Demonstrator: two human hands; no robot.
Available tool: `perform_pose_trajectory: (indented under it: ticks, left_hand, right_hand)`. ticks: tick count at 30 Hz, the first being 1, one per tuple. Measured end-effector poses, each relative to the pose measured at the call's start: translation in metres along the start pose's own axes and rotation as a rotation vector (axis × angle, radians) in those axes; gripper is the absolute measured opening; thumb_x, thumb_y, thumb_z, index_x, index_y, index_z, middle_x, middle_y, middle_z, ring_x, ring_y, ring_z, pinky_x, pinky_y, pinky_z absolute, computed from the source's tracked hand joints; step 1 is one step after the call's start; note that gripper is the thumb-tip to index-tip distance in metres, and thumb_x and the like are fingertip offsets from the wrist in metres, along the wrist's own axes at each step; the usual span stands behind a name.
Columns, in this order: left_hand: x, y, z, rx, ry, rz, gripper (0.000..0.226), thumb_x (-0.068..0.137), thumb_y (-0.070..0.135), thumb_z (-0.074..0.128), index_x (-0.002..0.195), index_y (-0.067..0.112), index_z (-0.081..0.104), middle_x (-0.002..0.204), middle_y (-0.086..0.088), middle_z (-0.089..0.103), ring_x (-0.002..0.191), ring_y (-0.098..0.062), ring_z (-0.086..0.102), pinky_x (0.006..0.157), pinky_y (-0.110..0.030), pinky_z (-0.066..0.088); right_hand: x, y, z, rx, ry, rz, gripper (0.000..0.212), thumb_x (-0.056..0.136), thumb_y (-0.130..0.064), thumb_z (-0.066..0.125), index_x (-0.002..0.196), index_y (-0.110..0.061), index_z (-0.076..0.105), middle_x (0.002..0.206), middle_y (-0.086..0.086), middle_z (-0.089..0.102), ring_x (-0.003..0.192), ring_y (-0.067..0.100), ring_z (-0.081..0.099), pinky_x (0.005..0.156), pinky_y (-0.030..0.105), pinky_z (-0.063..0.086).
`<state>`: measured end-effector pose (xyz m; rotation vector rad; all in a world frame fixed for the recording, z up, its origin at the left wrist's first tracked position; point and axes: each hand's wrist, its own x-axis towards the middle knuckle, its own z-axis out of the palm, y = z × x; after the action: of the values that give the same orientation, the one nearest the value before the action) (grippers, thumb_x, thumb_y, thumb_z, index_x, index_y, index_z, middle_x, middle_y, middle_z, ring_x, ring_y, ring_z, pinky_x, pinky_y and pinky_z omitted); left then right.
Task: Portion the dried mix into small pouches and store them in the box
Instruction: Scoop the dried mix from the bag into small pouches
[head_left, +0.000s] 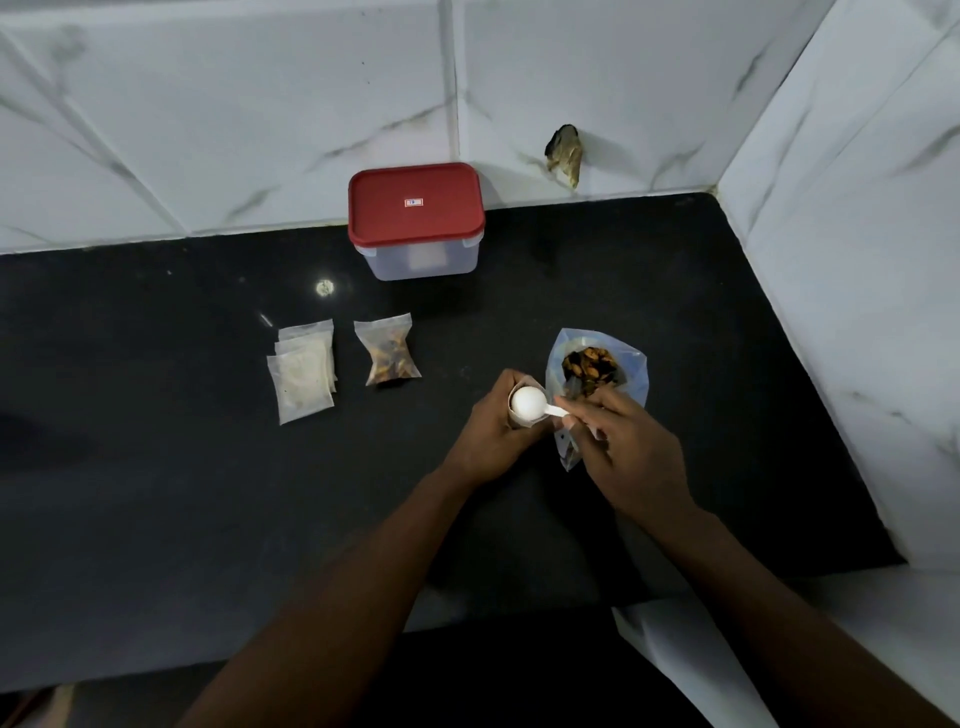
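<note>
1. Our L grip (496, 428) is curled round a small pouch (521, 423), mid worktop (208, 493).
2. Our R grip (628, 447) pinches the white scoop (529, 403) over it.
3. Mix bag (597, 366) just beside; box (415, 228) at back edge, lid on.

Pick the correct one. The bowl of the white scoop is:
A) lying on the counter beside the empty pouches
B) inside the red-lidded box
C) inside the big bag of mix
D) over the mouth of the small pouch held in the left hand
D: the right hand holds the white scoop with its bowl over the small pouch, which the left hand grips.
</note>
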<state>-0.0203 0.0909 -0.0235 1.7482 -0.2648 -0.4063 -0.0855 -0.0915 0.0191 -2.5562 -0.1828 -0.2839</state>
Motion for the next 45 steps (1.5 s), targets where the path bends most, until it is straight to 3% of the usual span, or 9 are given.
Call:
perform_pose_trajectory:
  ticks: [4,9,22,24,27,32,36,41,45]
  left_hand:
    - [-0.001,0.0,-0.001,0.011,0.009,0.011,0.035,0.088,0.021,0.083,0.112,0.021,0.057,0.108,0.009,0.066,0.097,-0.003,0.066,0.079,-0.019,0.052]
    - [-0.003,0.003,-0.004,-0.015,0.012,0.0,0.038,0.089,0.025,0.083,0.115,0.019,0.056,0.105,0.009,0.067,0.095,-0.002,0.066,0.078,-0.02,0.053]
    - [-0.008,0.005,-0.013,-0.002,0.038,0.024,0.034,0.088,0.023,0.082,0.112,0.019,0.057,0.104,0.01,0.066,0.094,-0.004,0.065,0.079,-0.022,0.052]
    - [-0.009,0.005,-0.016,-0.01,0.031,-0.007,0.035,0.089,0.025,0.082,0.114,0.019,0.058,0.104,0.011,0.067,0.095,-0.003,0.065,0.081,-0.019,0.052]
    - [-0.01,0.003,-0.02,0.002,0.021,-0.01,0.03,0.09,0.025,0.081,0.109,0.019,0.058,0.1,0.013,0.064,0.094,-0.004,0.063,0.082,-0.017,0.051]
    - [-0.012,0.003,-0.025,-0.002,0.005,-0.05,0.033,0.088,0.03,0.082,0.111,0.023,0.059,0.102,0.014,0.064,0.097,-0.003,0.064,0.085,-0.022,0.052]
    - [-0.012,0.006,-0.024,0.005,0.001,-0.058,0.033,0.088,0.031,0.082,0.111,0.024,0.059,0.101,0.012,0.064,0.094,-0.001,0.063,0.083,-0.021,0.052]
    - [-0.01,0.008,-0.023,0.027,-0.016,-0.068,0.034,0.088,0.033,0.081,0.113,0.025,0.059,0.104,0.011,0.064,0.096,-0.004,0.064,0.086,-0.026,0.055]
    - [-0.011,0.011,-0.022,0.055,-0.024,-0.059,0.035,0.089,0.033,0.081,0.114,0.024,0.058,0.104,0.01,0.063,0.097,-0.003,0.064,0.085,-0.023,0.054]
  right_hand:
    - [0.0,0.0,0.0,0.002,0.0,-0.007,0.033,0.1,-0.027,0.055,0.13,-0.019,0.067,0.104,-0.005,0.063,0.085,0.005,0.058,0.067,0.028,0.055]
    - [0.002,-0.006,0.0,0.057,0.074,-0.039,0.03,0.101,-0.023,0.057,0.129,-0.016,0.067,0.105,-0.005,0.064,0.086,0.004,0.059,0.067,0.025,0.055]
    - [0.003,-0.01,0.01,0.065,0.047,0.003,0.034,0.102,-0.033,0.048,0.13,-0.024,0.066,0.106,-0.013,0.062,0.086,0.002,0.059,0.067,0.022,0.053]
    - [0.005,-0.016,0.007,0.309,0.042,0.149,0.025,0.103,-0.028,0.052,0.121,-0.024,0.07,0.101,-0.014,0.066,0.087,0.003,0.064,0.073,0.02,0.053]
    - [0.012,-0.027,0.004,0.751,0.016,0.564,0.019,0.104,-0.021,0.054,0.099,-0.023,0.073,0.077,0.003,0.068,0.069,0.009,0.06,0.063,0.023,0.049]
    - [0.018,-0.023,-0.006,0.966,0.056,0.885,0.018,0.103,-0.023,0.056,0.098,-0.019,0.073,0.07,-0.002,0.066,0.065,0.011,0.055,0.06,0.026,0.042]
    - [0.016,-0.004,-0.006,0.68,0.138,0.891,0.018,0.101,-0.025,0.058,0.09,-0.02,0.072,0.081,0.0,0.068,0.072,0.014,0.061,0.064,0.028,0.048]
    - [0.015,0.017,-0.002,0.058,-0.056,0.604,0.021,0.102,-0.024,0.056,0.12,-0.024,0.068,0.097,-0.01,0.066,0.085,0.004,0.062,0.07,0.023,0.048]
    - [0.021,0.014,0.004,-0.251,-0.167,0.451,0.031,0.1,-0.031,0.056,0.13,-0.029,0.063,0.115,-0.001,0.064,0.097,0.013,0.062,0.078,0.032,0.054]
